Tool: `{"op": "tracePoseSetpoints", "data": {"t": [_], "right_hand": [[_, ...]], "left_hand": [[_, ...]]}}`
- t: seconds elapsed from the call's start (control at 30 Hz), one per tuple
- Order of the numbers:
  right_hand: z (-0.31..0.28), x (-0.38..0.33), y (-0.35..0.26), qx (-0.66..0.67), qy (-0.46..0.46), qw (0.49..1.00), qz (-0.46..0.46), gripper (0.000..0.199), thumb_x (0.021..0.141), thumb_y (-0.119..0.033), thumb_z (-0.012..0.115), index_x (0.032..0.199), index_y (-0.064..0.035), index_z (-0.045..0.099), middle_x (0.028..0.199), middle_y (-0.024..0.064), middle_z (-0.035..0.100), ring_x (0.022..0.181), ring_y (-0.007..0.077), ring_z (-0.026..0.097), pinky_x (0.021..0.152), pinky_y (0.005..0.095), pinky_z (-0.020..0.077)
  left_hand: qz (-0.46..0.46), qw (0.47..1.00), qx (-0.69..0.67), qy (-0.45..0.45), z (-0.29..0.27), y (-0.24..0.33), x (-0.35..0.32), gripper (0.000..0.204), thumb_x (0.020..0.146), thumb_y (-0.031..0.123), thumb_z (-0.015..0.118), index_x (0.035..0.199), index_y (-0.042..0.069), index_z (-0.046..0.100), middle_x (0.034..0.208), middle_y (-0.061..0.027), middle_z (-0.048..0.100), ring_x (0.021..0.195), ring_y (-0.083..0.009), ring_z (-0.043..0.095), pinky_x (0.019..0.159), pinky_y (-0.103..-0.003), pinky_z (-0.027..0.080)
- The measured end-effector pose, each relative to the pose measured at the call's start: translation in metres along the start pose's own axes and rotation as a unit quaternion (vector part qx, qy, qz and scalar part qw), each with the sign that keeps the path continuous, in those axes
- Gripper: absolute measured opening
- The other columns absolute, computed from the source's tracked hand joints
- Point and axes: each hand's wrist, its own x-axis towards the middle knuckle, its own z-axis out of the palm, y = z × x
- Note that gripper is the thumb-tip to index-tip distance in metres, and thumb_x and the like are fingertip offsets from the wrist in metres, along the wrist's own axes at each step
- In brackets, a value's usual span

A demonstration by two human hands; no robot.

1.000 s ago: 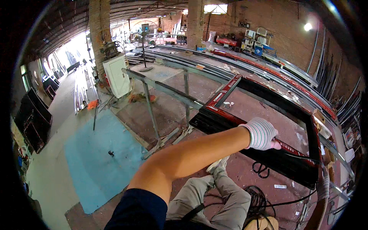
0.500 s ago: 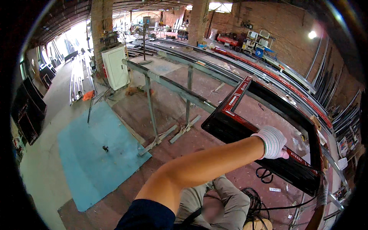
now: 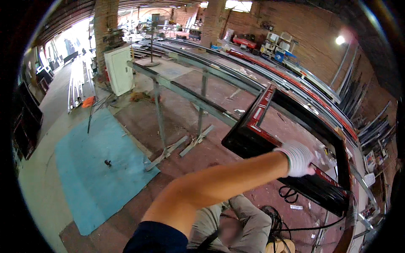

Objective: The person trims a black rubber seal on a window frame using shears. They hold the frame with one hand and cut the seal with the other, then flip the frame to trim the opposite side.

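A black rectangular window or door frame (image 3: 255,141) with red printed film strips lies tilted across the right of the head view, its near left corner by the end of a metal rail. My left hand (image 3: 296,158), in a white knitted glove, reaches across from the lower middle and is closed over the frame's near side, thumb tip showing at the inner edge. My right hand (image 3: 351,216), also gloved, is at the frame's near right corner, at the dim rim of the view. Its fingers are hidden and smeared, so its grip cannot be made out.
A long metal rack (image 3: 181,90) on legs stands ahead. A blue sheet (image 3: 101,168) covers floor at left, with a white cabinet (image 3: 119,71) behind it. Black cable (image 3: 274,219) coils by my legs. Long metal profiles (image 3: 291,80) lie along the brick wall.
The view has turned slightly, so the background sits a little farther left. My left hand stays on the frame's near side, shifted a touch left in view and slightly blurred.
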Motion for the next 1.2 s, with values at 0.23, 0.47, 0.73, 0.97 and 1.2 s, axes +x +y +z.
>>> {"op": "tracePoseSetpoints", "data": {"t": [0.23,0.47,0.73,0.97,1.2], "right_hand": [[0.009,-0.009,-0.025,-0.013,0.037,0.999,0.022,0.048,0.108,-0.039,0.054,0.13,0.0026,0.063,0.125,0.0126,0.067,0.113,0.0215,0.06,0.099,0.033,0.0471],[0.016,-0.002,-0.02,0.053,0.032,0.997,0.05,0.044,0.108,-0.037,0.056,0.125,0.0019,0.065,0.118,0.0111,0.071,0.11,0.0203,0.061,0.099,0.0322,0.0465],[0.023,-0.003,-0.036,-0.028,0.033,0.999,0.014,0.047,0.107,-0.04,0.054,0.126,0.0018,0.065,0.114,0.0129,0.072,0.106,0.0243,0.062,0.101,0.0349,0.046],[0.026,-0.006,-0.035,-0.016,0.03,0.999,0.042,0.044,0.107,-0.039,0.055,0.125,0.0001,0.066,0.11,0.0157,0.072,0.1,0.0254,0.063,0.094,0.0367,0.0483],[0.026,-0.009,-0.045,-0.069,0.044,0.996,0.023,0.047,0.104,-0.043,0.058,0.123,-0.0004,0.065,0.103,0.0192,0.072,0.093,0.0309,0.064,0.087,0.039,0.0497]], "left_hand": [[-0.012,0.998,0.055,-0.011,-0.013,-0.027,-0.016,0.064,0.099,0.059,0.053,0.115,0.0,0.071,0.111,-0.0232,0.072,0.105,-0.0397,0.07,0.094,-0.05,0.054],[0.003,0.997,0.077,-0.02,-0.012,-0.015,0.002,0.064,0.098,0.062,0.053,0.11,0.002,0.072,0.104,-0.0213,0.074,0.099,-0.0393,0.071,0.088,-0.05,0.057],[0.021,0.992,0.127,-0.002,-0.011,-0.011,0.004,0.06,0.1,0.059,0.054,0.112,0.002,0.07,0.095,-0.021,0.073,0.09,-0.0395,0.072,0.082,-0.049,0.057],[-0.013,0.994,0.102,-0.045,-0.015,0.009,0.015,0.064,0.096,0.064,0.058,0.117,0.005,0.072,0.098,-0.0195,0.074,0.092,-0.0375,0.072,0.083,-0.047,0.057],[0.006,0.996,0.048,-0.072,0.002,0.038,0.05,0.068,0.097,0.064,0.057,0.122,0.003,0.069,0.101,-0.0221,0.074,0.097,-0.0404,0.071,0.087,-0.048,0.056]]}}
